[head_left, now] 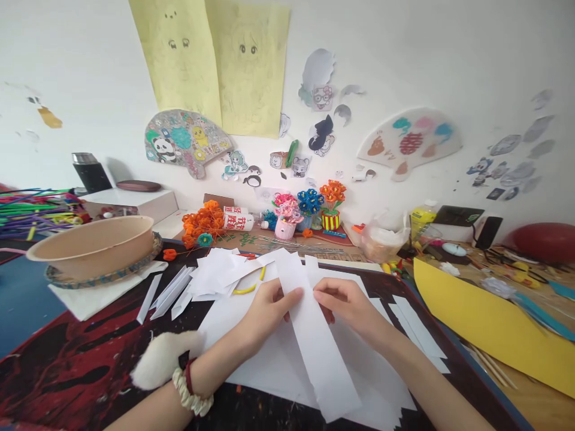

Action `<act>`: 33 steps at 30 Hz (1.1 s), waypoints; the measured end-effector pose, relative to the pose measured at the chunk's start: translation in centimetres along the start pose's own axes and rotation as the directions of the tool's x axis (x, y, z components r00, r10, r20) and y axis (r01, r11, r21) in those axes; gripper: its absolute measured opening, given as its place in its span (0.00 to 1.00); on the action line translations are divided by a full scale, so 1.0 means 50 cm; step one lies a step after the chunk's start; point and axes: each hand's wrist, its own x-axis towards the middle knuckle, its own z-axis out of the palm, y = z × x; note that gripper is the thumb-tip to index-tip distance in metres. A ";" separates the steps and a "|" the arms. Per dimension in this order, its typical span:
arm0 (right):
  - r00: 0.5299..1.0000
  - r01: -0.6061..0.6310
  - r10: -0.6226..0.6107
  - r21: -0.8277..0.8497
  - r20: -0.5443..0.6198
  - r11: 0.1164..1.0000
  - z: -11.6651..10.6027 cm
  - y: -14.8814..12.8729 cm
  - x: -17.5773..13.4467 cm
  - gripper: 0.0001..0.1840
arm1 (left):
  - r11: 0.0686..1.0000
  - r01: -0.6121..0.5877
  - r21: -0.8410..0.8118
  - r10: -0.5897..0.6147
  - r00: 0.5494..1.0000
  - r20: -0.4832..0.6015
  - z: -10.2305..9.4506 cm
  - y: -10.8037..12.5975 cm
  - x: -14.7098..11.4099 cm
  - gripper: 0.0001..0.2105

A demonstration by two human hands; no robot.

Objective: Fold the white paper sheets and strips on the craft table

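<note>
A long strip of white paper [317,341] slants across the middle, raised over several white sheets [260,353]. My left hand [272,305] pinches its left edge, thumb on top and fingers behind. On the opposite edge, my right hand [344,302] has thumb and forefinger closed, its other fingers curled underneath. Left of the hands lies a heap of white paper pieces [220,275], with a yellow curved stem [245,291] partly under it. Narrow folded paper strips [173,292] lie further left. More flat strips [417,329] rest to the right of my right hand.
A beige basin [92,242] stands at the left, near a white fluffy object [164,359]. Pipe-cleaner flowers [204,224] and small flower pots [285,230] line the wall. At the right lie a yellow sheet [494,329] and wooden sticks [492,365].
</note>
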 end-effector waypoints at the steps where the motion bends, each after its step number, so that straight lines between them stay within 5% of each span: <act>1: 1.000 0.002 -0.002 -0.011 0.002 1.000 0.000 0.002 0.001 0.18 | 1.000 -0.009 0.028 0.009 1.000 -0.010 0.000 0.001 0.000 0.13; 11: 0.997 0.019 -0.029 -0.141 -0.071 0.990 0.004 -0.001 0.000 0.20 | 0.977 0.015 0.213 -0.040 0.993 0.115 -0.008 -0.007 0.002 0.17; 17: 0.999 -0.038 0.038 -0.010 0.023 0.999 -0.002 -0.003 0.000 0.19 | 0.987 -0.057 0.152 0.079 0.987 -0.142 -0.033 0.007 0.015 0.15; 22: 0.999 -0.052 0.052 0.017 0.016 0.998 -0.008 0.001 0.001 0.21 | 0.926 -0.184 0.331 0.308 0.873 -0.377 -0.056 0.030 0.013 0.14; 25: 0.997 -0.062 0.057 0.083 0.060 0.995 -0.004 -0.001 -0.001 0.21 | 0.784 -0.213 0.583 0.484 0.797 -0.360 -0.060 0.036 0.004 0.10; 30: 0.994 -0.033 0.013 0.186 0.104 0.982 0.008 -0.010 -0.005 0.20 | 0.281 -0.378 0.882 0.748 0.662 0.045 -0.065 0.016 -0.005 0.15; 33: 0.990 -0.029 -0.004 0.227 0.144 0.973 0.015 -0.017 -0.008 0.21 | 0.014 -0.326 0.945 0.787 0.587 0.191 -0.062 0.003 -0.005 0.18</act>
